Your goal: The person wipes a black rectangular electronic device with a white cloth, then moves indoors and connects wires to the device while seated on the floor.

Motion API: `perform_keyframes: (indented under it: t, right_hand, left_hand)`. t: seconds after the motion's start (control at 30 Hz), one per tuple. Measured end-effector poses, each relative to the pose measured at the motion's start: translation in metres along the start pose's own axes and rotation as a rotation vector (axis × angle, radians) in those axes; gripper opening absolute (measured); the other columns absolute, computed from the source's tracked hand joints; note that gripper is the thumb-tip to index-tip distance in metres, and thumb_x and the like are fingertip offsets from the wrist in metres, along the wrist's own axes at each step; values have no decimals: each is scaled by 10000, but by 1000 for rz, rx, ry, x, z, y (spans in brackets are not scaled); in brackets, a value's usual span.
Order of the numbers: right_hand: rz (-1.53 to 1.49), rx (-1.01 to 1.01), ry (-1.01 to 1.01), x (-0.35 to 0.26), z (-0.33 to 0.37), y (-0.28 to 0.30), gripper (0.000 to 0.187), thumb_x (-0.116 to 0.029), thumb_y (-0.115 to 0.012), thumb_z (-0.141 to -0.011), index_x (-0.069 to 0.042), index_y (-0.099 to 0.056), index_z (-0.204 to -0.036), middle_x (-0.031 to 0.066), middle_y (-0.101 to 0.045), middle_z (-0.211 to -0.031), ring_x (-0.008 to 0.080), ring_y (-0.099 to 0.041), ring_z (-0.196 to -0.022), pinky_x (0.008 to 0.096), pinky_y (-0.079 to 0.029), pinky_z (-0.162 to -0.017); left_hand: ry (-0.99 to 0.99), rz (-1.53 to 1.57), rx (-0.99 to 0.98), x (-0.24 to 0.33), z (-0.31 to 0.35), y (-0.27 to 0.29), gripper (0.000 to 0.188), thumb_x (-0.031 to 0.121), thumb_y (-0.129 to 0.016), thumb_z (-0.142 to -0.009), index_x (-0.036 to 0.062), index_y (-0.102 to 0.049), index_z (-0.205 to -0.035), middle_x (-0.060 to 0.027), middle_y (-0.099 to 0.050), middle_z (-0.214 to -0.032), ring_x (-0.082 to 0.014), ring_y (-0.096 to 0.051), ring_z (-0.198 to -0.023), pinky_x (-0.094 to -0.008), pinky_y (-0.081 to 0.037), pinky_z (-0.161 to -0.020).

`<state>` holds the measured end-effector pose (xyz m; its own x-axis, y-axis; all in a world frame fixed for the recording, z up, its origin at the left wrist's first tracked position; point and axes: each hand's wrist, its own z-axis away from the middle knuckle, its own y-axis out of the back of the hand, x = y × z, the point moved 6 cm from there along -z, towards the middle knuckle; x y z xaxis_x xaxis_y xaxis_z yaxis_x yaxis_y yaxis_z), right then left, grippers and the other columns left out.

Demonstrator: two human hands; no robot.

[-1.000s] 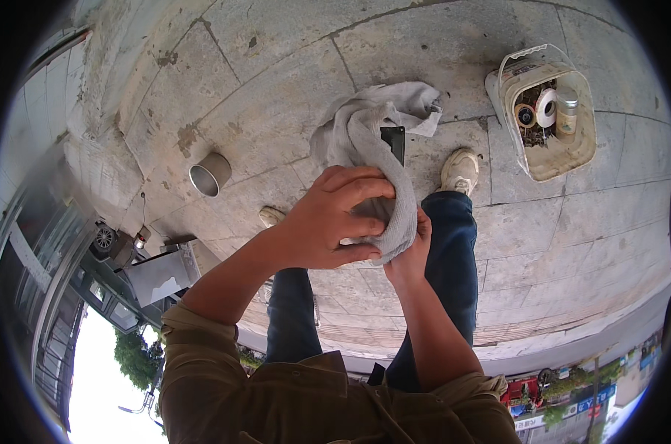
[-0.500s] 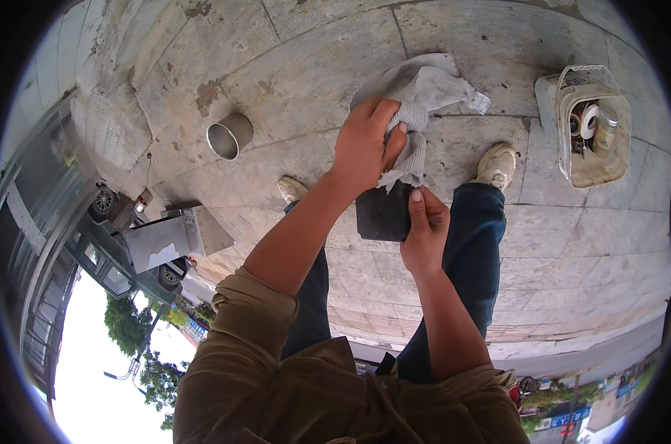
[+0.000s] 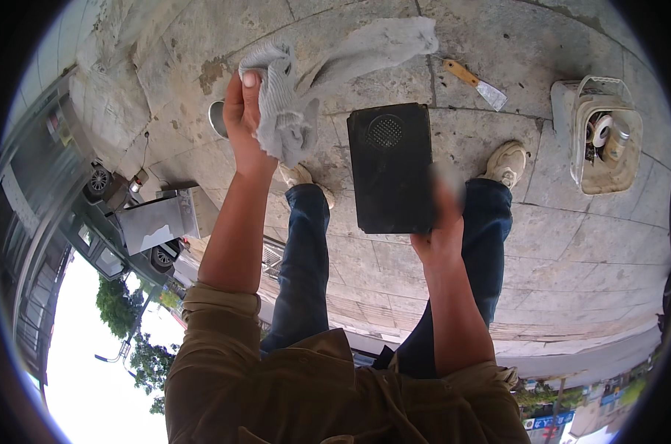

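Observation:
My left hand point(image 3: 243, 122) is closed around a grey ribbed cloth point(image 3: 276, 96), raised off to the left. Its loose end trails away to the right above the paving. My right hand point(image 3: 443, 233) grips the lower right edge of a flat black rectangular box point(image 3: 391, 174), its fingertips partly blurred. The box face carries a round perforated grille near its far end. Cloth and box are apart. Beyond the box, a scraper point(image 3: 474, 83) with a wooden handle and a flat metal blade lies on the ground.
A white plastic bucket point(image 3: 583, 179) at the right holds a roll of tape, a jar and small items. A metal cup point(image 3: 217, 118) stands partly behind my left hand. My shoes point(image 3: 507, 163) flank the box on the stone paving. At left sits a grey metal box point(image 3: 154, 218).
My left hand has swung left with the cloth, off the box. The box has come into full view, showing its grille. The scraper, mostly covered before, is now uncovered.

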<state>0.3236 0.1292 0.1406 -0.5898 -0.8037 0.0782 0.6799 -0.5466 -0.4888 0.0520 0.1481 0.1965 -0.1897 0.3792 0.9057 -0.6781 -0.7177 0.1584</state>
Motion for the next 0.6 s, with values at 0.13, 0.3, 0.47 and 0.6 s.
perform_keyframes:
  t: [0.13,0.3,0.47,0.6]
  right_hand:
    - [-27,-38,-12,2,1,-9,319,-258,-416,-970,-7,-571,-1090,106,-637,-1023,202,-635,-872,319,-522,-779]
    - [125,1,-9,10,-5,4,388,-327,-545,-892,-63,-523,-1175,68,-612,-1058,207,-612,-955,366,-513,-818]
    - [81,-80,-46,16,1,-1,296,-281,-528,-912,-47,-572,-1087,66,-631,-1032,182,-618,-936,327,-508,-807]
    - [22,-114,-31,16,6,-9,299,-270,-479,-945,-18,-601,-1047,80,-661,-971,161,-644,-849,286,-519,-746]
  left_hand:
    - [-452,-716,-610,12,88,-72,644,489,-690,-709,22,-559,-1132,-182,-423,-1307,-347,-437,-1181,-419,-377,-957]
    - [-410,-889,-437,-54,75,-62,381,229,-689,-769,125,-598,-1124,-145,-331,-1414,-372,-352,-1279,-443,-384,-967]
    - [38,-452,-98,-85,30,3,233,121,-532,-909,24,-578,-1116,-114,-608,-1078,-235,-602,-947,-297,-483,-796]
    - [484,136,129,-74,40,38,363,256,-550,-915,54,-518,-1215,-50,-631,-1009,-153,-615,-848,-273,-496,-737]
